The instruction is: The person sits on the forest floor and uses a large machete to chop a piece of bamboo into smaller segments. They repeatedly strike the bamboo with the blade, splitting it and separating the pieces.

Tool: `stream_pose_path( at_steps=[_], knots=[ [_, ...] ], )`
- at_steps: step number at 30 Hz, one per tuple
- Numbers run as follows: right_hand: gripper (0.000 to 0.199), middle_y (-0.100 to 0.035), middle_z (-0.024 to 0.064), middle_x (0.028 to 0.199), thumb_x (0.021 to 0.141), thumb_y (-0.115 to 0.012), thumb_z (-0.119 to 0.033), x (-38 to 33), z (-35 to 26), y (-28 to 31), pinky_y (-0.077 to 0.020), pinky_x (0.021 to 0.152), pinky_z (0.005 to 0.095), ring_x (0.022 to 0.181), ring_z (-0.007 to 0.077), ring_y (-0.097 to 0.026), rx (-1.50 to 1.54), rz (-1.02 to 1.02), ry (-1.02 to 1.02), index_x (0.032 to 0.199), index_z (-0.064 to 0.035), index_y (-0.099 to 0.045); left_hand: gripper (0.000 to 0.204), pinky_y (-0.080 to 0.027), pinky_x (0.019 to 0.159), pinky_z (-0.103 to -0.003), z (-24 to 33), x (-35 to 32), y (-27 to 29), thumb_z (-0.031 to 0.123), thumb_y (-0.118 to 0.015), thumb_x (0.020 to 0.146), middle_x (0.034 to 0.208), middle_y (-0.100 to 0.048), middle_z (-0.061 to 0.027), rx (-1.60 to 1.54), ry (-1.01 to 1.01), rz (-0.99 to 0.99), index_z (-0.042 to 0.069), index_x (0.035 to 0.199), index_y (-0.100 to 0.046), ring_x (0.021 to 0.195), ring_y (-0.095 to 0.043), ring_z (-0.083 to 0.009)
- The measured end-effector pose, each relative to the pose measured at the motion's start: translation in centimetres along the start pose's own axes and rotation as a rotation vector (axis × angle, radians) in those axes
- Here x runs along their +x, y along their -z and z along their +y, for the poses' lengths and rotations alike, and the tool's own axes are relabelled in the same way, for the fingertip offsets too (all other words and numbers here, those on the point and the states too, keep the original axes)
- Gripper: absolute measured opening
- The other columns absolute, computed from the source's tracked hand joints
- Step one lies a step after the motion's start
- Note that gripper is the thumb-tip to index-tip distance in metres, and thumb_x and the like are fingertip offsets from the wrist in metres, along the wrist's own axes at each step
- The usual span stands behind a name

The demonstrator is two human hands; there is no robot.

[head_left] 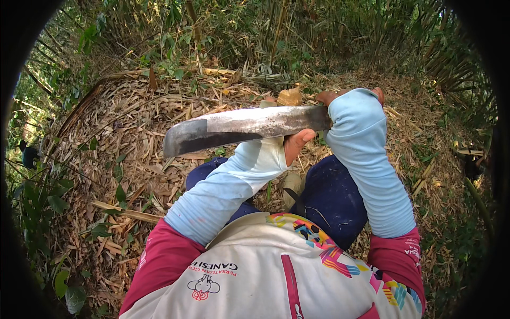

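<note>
grey blade [244,127], pale blue sleeves [228,186]

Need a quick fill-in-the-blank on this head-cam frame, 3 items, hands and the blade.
1. The right hand grips the handle end of a broad curved ____.
2. The blade points toward the person's ____ side.
3. The left hand sits just ____ the blade.

Missing words: machete; left; below

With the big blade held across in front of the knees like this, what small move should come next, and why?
Probably move the left hand away first. It sits just under the blade, thumb close to the edge, while the right hand holds the handle end. A piece of wood shows behind the blade; what the left hand holds is hidden.
</note>
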State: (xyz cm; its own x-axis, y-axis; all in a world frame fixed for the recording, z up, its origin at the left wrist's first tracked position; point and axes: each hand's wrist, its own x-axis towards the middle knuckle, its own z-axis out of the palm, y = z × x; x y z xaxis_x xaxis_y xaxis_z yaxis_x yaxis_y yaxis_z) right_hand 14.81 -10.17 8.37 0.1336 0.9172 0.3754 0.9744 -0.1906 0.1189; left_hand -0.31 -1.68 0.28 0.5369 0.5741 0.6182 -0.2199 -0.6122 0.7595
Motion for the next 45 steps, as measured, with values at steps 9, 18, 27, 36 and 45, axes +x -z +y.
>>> stream_pose_path(
  at_steps=[9, 18, 27, 36, 45],
  knots=[
    [0.017, -0.062, 0.0014, 0.068, 0.076, -0.064, -0.021, 0.0, 0.1, -1.2, -0.0380, 0.070, 0.0430, 0.070, 0.0246, -0.063, 0.051, -0.054, -0.034, 0.093, -0.0210, -0.067, 0.042, -0.047, 0.077, -0.033, -0.4, 0.9, 0.6, 0.029, -0.077, 0.083, 0.097, -0.065, -0.0081, -0.050, -0.001, -0.003, 0.005, 0.112, -0.058, 0.086, -0.061, -0.0211],
    [0.038, -0.070, 0.0088, 0.080, 0.065, -0.072, -0.009, -0.2, -0.5, 0.1, -0.0480, 0.075, 0.0339, 0.076, 0.0271, -0.066, 0.075, -0.019, -0.021, 0.102, -0.0151, -0.073, 0.047, -0.046, 0.076, -0.030, 0.4, 0.0, 1.4, 0.028, -0.073, 0.087, 0.097, -0.061, -0.0074, -0.082, 0.120, -0.102, 0.000, 0.116, -0.049, 0.086, -0.058, -0.0174],
    [0.037, -0.069, 0.0073, 0.078, 0.064, -0.072, -0.011, -0.1, -1.1, 1.7, -0.0448, 0.081, 0.0371, 0.076, 0.0272, -0.066, 0.011, -0.037, -0.009, 0.100, -0.0169, -0.074, 0.046, -0.047, 0.073, -0.032, 0.5, -0.1, 1.1, 0.034, -0.071, 0.088, 0.092, -0.061, -0.0079, -0.068, 0.054, -0.049, -0.001, 0.111, -0.053, 0.081, -0.058, -0.0182],
    [0.038, -0.069, 0.0096, 0.077, 0.063, -0.070, -0.009, 0.0, -1.5, 2.5, -0.0461, 0.078, 0.0366, 0.076, 0.0287, -0.066, -0.017, -0.143, -0.057, 0.100, -0.0159, -0.073, 0.051, -0.048, 0.075, -0.030, 1.0, -0.3, 1.1, 0.037, -0.073, 0.086, 0.093, -0.063, -0.0071, -0.066, 0.063, -0.043, -0.002, 0.113, -0.054, 0.083, -0.059, -0.0169],
    [0.041, -0.071, 0.0092, 0.084, 0.068, -0.069, -0.012, 0.6, -2.1, 2.9, -0.0424, 0.086, 0.0406, 0.082, 0.0278, -0.068, -0.122, -0.248, -0.097, 0.109, -0.0173, -0.069, 0.027, -0.048, 0.067, -0.037, 0.1, -0.6, -0.1, 0.028, -0.073, 0.086, 0.084, -0.065, -0.0102, 0.025, -0.049, 0.102, 0.005, 0.098, -0.066, 0.075, -0.063, -0.0276]
  ],
)
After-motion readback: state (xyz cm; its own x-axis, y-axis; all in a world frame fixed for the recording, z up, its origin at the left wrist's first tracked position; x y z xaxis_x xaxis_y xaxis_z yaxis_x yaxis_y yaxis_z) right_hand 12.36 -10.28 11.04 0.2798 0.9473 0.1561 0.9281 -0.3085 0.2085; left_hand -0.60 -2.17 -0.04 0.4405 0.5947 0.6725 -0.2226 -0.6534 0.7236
